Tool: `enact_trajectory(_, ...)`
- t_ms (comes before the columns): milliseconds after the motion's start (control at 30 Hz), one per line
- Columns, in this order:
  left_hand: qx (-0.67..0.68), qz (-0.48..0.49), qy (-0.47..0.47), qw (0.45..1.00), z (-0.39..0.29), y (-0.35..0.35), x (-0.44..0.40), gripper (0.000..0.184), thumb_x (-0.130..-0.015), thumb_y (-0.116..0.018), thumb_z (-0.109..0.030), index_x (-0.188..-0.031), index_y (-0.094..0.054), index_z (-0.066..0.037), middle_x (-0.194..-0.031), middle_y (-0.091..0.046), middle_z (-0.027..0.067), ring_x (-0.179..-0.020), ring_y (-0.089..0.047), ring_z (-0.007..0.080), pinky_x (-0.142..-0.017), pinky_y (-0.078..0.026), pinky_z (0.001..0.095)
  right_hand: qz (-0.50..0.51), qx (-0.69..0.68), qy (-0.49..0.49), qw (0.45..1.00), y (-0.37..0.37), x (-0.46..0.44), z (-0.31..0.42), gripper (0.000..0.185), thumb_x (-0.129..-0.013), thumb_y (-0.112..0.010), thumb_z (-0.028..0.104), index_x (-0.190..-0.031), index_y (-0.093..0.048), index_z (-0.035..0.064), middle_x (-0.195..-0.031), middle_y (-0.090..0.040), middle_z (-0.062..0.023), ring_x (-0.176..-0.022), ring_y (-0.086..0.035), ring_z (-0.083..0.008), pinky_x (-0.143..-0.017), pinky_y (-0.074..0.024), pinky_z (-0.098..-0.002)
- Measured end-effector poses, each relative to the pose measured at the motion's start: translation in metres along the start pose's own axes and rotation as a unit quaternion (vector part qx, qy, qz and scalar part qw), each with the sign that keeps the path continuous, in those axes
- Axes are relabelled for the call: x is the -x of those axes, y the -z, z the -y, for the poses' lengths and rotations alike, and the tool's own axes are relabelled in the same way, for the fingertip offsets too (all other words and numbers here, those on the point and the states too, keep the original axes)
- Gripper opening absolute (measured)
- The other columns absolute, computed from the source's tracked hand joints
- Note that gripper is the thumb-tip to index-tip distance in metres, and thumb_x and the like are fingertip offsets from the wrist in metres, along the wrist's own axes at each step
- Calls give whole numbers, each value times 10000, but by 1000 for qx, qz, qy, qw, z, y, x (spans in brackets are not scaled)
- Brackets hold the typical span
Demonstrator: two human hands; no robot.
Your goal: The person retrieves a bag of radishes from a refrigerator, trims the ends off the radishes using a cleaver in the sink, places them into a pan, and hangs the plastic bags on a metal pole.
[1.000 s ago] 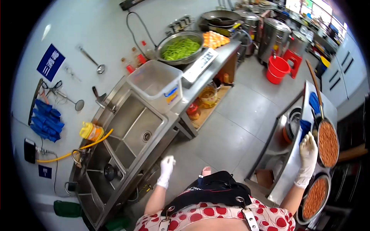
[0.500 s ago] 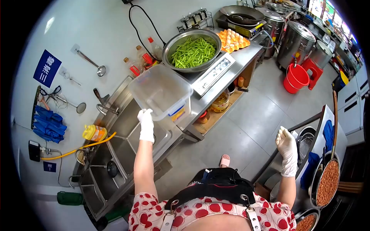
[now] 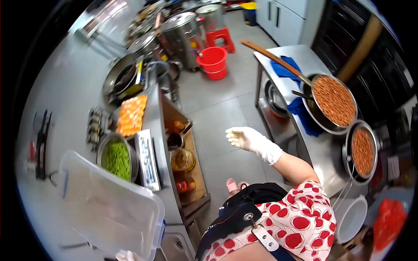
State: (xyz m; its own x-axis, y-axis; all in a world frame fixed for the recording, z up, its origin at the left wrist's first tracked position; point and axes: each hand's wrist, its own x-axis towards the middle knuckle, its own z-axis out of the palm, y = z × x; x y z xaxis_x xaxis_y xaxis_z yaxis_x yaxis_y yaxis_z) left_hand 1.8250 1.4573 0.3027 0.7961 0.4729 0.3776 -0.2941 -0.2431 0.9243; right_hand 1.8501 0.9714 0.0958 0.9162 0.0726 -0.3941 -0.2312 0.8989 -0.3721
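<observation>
A clear plastic tub (image 3: 115, 204) is tilted at the lower left, off the counter. My left hand (image 3: 126, 255), white-gloved, shows only in part at the tub's bottom edge and is closed on it. My right hand (image 3: 246, 138), also gloved, is held over the floor between the counter and the right table, fingers apart with nothing in them. Beyond the tub stand a metal bowl of green beans (image 3: 117, 160) and a white electronic panel (image 3: 148, 160).
On the right table (image 3: 322, 152) are two pans of brown pieces (image 3: 334, 101) and blue cloths (image 3: 285, 69). An orange egg tray (image 3: 131, 115) is on the counter. A red bucket (image 3: 213, 63) stands on the floor, and a white bucket (image 3: 352, 219) lower right.
The view has swung to the right. My left hand reached the tub, which has come off the counter and tilted. My right hand has moved inward over the floor.
</observation>
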Motion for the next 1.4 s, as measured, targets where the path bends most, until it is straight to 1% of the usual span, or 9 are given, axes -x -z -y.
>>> enact_trajectory(100, 31, 39, -33, 998, 14, -65, -20, 105, -751, -526, -68, -836, -473, -38, -789, -387, -27, -688, -362, 85, -603, -335, 220, -33, -26, 49, 998, 19, 11, -3, 173, -913, -524, 161, -966, -610, 20, -837, -659, -81, -737, -627, -189, -675, -516, -295)
enact_trajectory(200, 5, 255, 18, 967, 52, -116, -78, 151, -750, -521, -67, -887, -478, -23, -796, -398, -19, -705, -396, 94, -634, -364, 227, -79, -61, 116, 988, 29, 45, 6, 173, -912, -528, 159, -972, -609, 18, -844, -658, -83, -737, -628, -192, -677, -516, -299)
enact_trajectory(400, 82, 447, 54, 889, 136, -300, -133, 375, -706, -514, -52, -1069, -521, 40, -965, -571, 99, -836, -557, 188, -805, -452, 291, -161, -107, 274, 942, 60, 128, 46, 219, -909, -543, 187, -1006, -616, 4, -850, -659, -88, -742, -630, -194, -683, -520, -304)
enact_trajectory(600, 47, 483, 58, 872, 135, -464, -77, 186, -696, -516, -15, -882, -526, -12, -803, -537, 37, -699, -510, 136, -663, -433, 256, -362, 54, 530, 765, 101, 227, 142, 292, -903, -548, 248, -1028, -604, -10, -903, -647, -108, -786, -631, -177, -706, -515, -270)
enact_trajectory(667, 66, 516, 59, 852, 179, -519, -86, 126, -694, -523, 10, -807, -502, -42, -753, -501, 1, -655, -469, 105, -623, -403, 235, -421, 81, 540, 724, 126, 245, 168, 287, -906, -542, 251, -1025, -598, -4, -900, -648, -106, -782, -632, -180, -713, -520, -282)
enact_trajectory(833, 105, 551, 31, 827, 190, -655, -65, 122, -701, -544, 17, -755, -476, -69, -714, -460, -27, -627, -424, 76, -609, -376, 216, -351, -116, 538, 758, 188, 268, 200, 259, -934, -501, 215, -1051, -587, 1, -898, -648, -96, -770, -628, -176, -719, -520, -287)
enact_trajectory(1000, 113, 584, -11, 804, 144, -782, -13, 155, -716, -548, -21, -869, -561, -2, -788, -567, 24, -699, -524, 112, -669, -435, 251, -425, -14, 540, 726, 159, 256, 194, 272, -943, -489, 240, -1048, -594, 12, -892, -644, -64, -755, -618, -149, -708, -504, -264)
enact_trajectory(1100, 134, 630, -42, 763, 128, -869, 16, 152, -716, -550, -23, -867, -559, -3, -798, -573, 28, -704, -529, 112, -672, -439, 251, -528, 99, 490, 687, 133, 242, 186, 285, -949, -472, 249, -1047, -598, 14, -884, -641, -49, -756, -610, -117, -700, -486, -234)
enact_trajectory(1400, 198, 804, 2, 561, 43, -1045, 172, 146, -703, -540, -4, -844, -555, -38, -804, -548, -8, -729, -494, 83, -704, -409, 224, -658, 35, 459, 596, 83, 209, 145, 284, -961, -484, 252, -1056, -601, 11, -860, -638, -59, -753, -604, -114, -699, -485, -235)
